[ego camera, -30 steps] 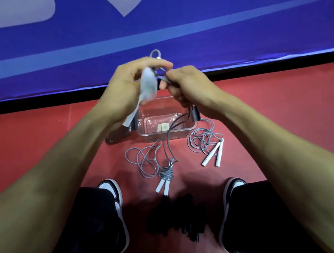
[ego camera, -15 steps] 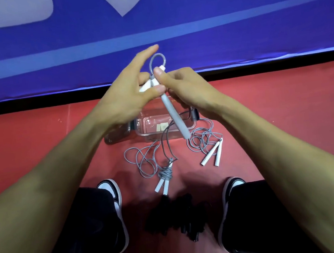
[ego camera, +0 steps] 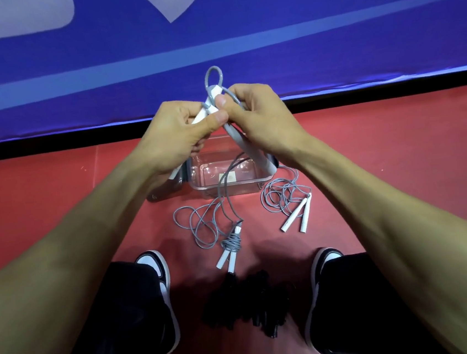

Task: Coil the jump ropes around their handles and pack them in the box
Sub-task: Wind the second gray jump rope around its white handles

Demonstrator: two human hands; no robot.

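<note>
Left hand (ego camera: 176,136) curled around one white handle (ego camera: 201,116), thumb pressed over it, the grip tight; lower end of that handle poking out below the palm. Right hand (ego camera: 261,119) pinching the second white handle (ego camera: 248,149) near its top, thumb against fingers, handle slanting down toward the clear box (ego camera: 227,187) on the red floor (ego camera: 397,159). Grey rope (ego camera: 213,76) looping up above both grips (its tail hanging down past the box). On the floor, a partly coiled rope (ego camera: 230,242) centre, a loose rope (ego camera: 289,202) right, a black bundle (ego camera: 248,305) nearer the shoes.
</note>
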